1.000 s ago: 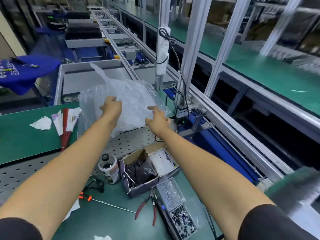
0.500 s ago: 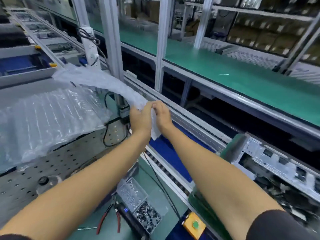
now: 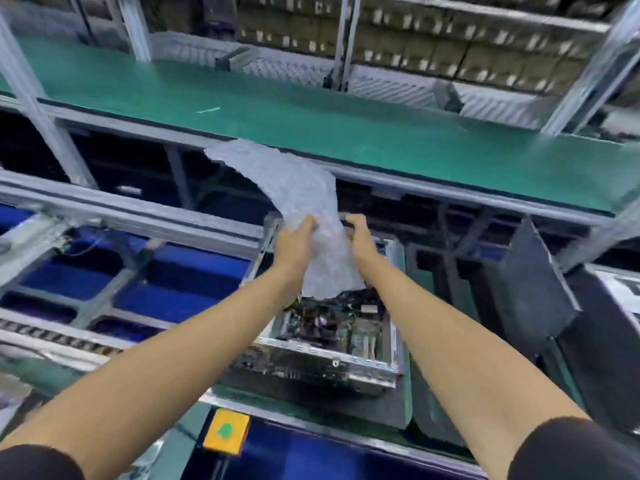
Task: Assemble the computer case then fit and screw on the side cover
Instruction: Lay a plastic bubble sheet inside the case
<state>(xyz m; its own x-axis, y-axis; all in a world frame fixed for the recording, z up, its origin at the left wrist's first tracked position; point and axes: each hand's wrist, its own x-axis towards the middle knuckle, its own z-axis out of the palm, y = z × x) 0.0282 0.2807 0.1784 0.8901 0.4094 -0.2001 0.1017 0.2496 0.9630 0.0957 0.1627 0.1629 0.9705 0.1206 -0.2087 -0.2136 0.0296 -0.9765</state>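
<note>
While the whole shot is pretty motion-blurred, the biggest thing going is the green-topped bench (image 3: 346,133) running across the upper half, with aluminium frame posts (image 3: 31,98) standing up from it and rows of brownish boxes (image 3: 415,46) stacked on shelves behind. Below that sits the conveyor line (image 3: 121,216), grey rails with blue panels (image 3: 173,303) showing between them on the left.

Next down in size: the computer case (image 3: 332,351), lying open-side up on a green pallet (image 3: 405,393) on the line, right in the middle between both forearms. You can see boards and cabling inside, though the detail is too smeared to name parts. Just to its right a dark flat panel (image 3: 533,289) stands tilted, leaning away from the case; can't tell for sure if that's the side cover.

Over the far end of the case there's a sheet of bubble wrap (image 3: 294,188), curling up and off to the left, with its lower end hanging down into the case opening. Left hand (image 3: 298,240) has its fingers curled round the sheet's left edge, right hand (image 3: 358,233) grips the right edge, both held close together above the case.

Smallest bit: a yellow box with a green button (image 3: 227,431) on the near rail, just left of the case.
</note>
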